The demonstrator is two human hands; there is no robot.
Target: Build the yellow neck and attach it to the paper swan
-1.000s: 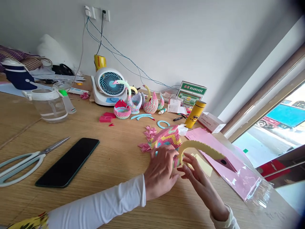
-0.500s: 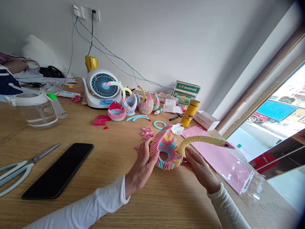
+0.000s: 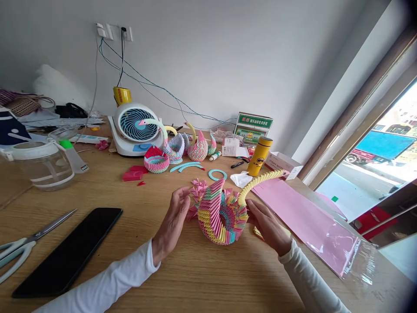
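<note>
A paper swan [image 3: 213,217], built of folded pink, yellow and blue pieces, stands on the wooden table between my hands. Its curved yellow neck [image 3: 259,180] rises at the right and arches away from the body. My left hand [image 3: 172,224] is beside the swan's left side, fingers apart and holding nothing, with a gap between. My right hand [image 3: 269,224] is at the swan's right side below the neck, fingers stretched out; whether the fingertips touch it I cannot tell. Yellow folded paper [image 3: 259,233] lies partly hidden under that hand. Pink folded pieces [image 3: 197,188] lie behind the swan.
Scissors [image 3: 39,234] and a black phone [image 3: 70,250] lie at the left, near a clear jug [image 3: 45,167]. A fan [image 3: 135,128] and several finished swans [image 3: 197,150] stand at the back. Pink paper sheets [image 3: 293,208] and a yellow bottle [image 3: 259,156] are at the right.
My left hand has let go of the swan and moved left. The swan now rests on the table, turned, its neck pointing further back. My right hand's fingers have loosened. The view has shifted slightly.
</note>
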